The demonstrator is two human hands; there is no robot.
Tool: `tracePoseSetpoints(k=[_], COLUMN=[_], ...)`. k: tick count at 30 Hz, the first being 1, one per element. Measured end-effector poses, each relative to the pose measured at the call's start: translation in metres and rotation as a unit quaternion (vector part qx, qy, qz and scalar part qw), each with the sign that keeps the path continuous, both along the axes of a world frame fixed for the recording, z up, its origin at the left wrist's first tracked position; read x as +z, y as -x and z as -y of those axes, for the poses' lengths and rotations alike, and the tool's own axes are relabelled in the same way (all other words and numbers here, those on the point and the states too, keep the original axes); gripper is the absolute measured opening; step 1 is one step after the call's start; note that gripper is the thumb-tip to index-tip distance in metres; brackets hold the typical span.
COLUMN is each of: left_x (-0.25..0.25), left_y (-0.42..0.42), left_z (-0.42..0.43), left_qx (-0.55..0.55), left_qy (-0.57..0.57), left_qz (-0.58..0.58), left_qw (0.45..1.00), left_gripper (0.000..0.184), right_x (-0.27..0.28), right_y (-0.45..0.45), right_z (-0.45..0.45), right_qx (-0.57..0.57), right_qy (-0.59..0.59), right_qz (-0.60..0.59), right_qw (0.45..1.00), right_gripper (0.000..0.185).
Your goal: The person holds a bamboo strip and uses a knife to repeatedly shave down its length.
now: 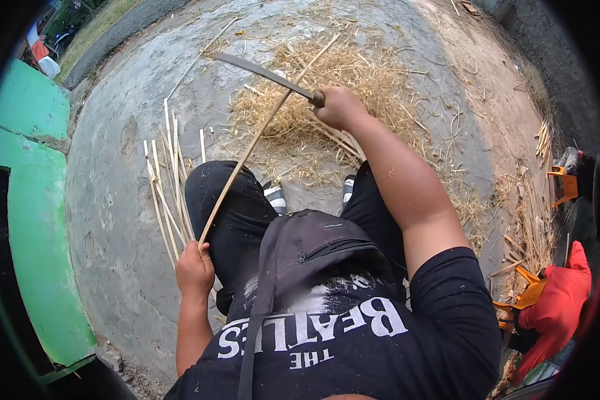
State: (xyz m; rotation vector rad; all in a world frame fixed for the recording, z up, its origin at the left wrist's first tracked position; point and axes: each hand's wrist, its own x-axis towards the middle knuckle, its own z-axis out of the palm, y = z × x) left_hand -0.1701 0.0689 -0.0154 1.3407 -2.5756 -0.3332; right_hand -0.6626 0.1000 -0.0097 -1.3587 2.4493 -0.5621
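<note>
My left hand [195,268] is closed around the near end of a long, thin bamboo strip [255,139], beside my left knee. The strip slants up and away to the right, over a heap of shavings. In my right hand [340,109] is the wooden handle of a machete [257,69], its blade pointing left. The blade crosses the strip near its far end; whether they touch I cannot tell. Several more pale strips [170,177] lean or lie on the left, just outside my left leg.
Curly shavings [373,83] are heaped on the grey concrete ground [113,200] ahead of my feet. A green wall [30,193] stands at left. On the right, a person in red [557,300] is by an orange chair [530,293], near scattered strips [533,233].
</note>
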Motion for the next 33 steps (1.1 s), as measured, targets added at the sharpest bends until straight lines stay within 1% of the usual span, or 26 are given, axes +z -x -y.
tracePoseSetpoints(k=[1,4,7,9,10,13,14,17,18,21,22,25,26,29,30,32,33], left_x=[0.002,0.015,0.02,0.019,0.017,0.01,0.008,0.017,0.022,0.026,0.02,0.007,0.006,0.011,0.012,0.013,0.012], left_y=[0.001,0.003,0.005,0.007,0.008,0.002,0.006,0.006,0.007,0.004,0.003,0.002,0.006,0.01,0.01,0.01,0.008], left_z=[-0.001,0.001,0.001,0.003,0.005,-0.001,0.001,0.0,0.002,0.003,0.006,0.003,0.006,0.005,0.004,0.0,-0.001], left_qx=[0.003,0.003,-0.006,-0.012,-0.013,-0.001,0.002,0.001,-0.002,-0.015,-0.023,-0.02,-0.019,-0.011,-0.005,0.008,0.003], left_qy=[0.01,0.003,-0.018,-0.029,-0.034,-0.032,-0.022,-0.008,-0.016,-0.039,-0.036,-0.042,-0.041,-0.054,-0.064,-0.086,-0.078], left_qz=[0.004,0.016,0.019,0.012,0.006,-0.009,-0.022,0.006,0.01,0.015,0.005,-0.023,-0.039,-0.031,-0.033,-0.033,-0.032], left_qw=[1.0,1.0,1.0,0.999,0.999,0.999,1.0,1.0,1.0,0.999,0.999,0.999,0.998,0.998,0.997,0.996,0.996], left_gripper=[0.038,0.038,0.039,0.039,0.04,0.04,0.04,0.04,0.04,0.04,0.04,0.041,0.041,0.042,0.042,0.042,0.042], right_x=[0.0,0.004,0.018,0.023,0.031,0.004,0.0,-0.008,-0.008,0.017,0.014,-0.005,-0.004,-0.008,-0.004,0.019,0.024], right_y=[0.012,0.021,-0.017,-0.048,-0.06,-0.033,-0.023,-0.01,-0.012,-0.053,-0.061,-0.04,-0.032,-0.038,-0.047,-0.064,-0.069], right_z=[0.002,-0.007,-0.01,-0.011,-0.015,0.001,0.003,0.004,0.002,-0.005,-0.003,0.003,0.006,0.005,0.006,0.001,-0.002], right_qx=[-0.063,-0.063,0.063,0.176,0.215,0.103,0.038,-0.02,0.015,0.152,0.205,0.158,0.127,0.099,0.098,0.127,0.141], right_qy=[0.02,-0.026,-0.041,-0.041,-0.027,-0.002,0.044,0.039,0.038,-0.004,0.0,0.048,0.011,0.02,0.005,-0.01,-0.02], right_qz=[0.02,0.022,-0.048,-0.082,-0.107,-0.009,0.039,0.026,0.017,-0.033,-0.087,-0.049,-0.038,-0.017,0.011,-0.019,-0.033], right_qw=[0.998,0.997,0.996,0.98,0.97,0.995,0.998,0.999,0.999,0.988,0.975,0.985,0.991,0.995,0.995,0.992,0.989], right_gripper=[0.022,0.024,0.024,0.023,0.024,0.024,0.023,0.023,0.024,0.022,0.018,0.017,0.017,0.017,0.018,0.019,0.019])
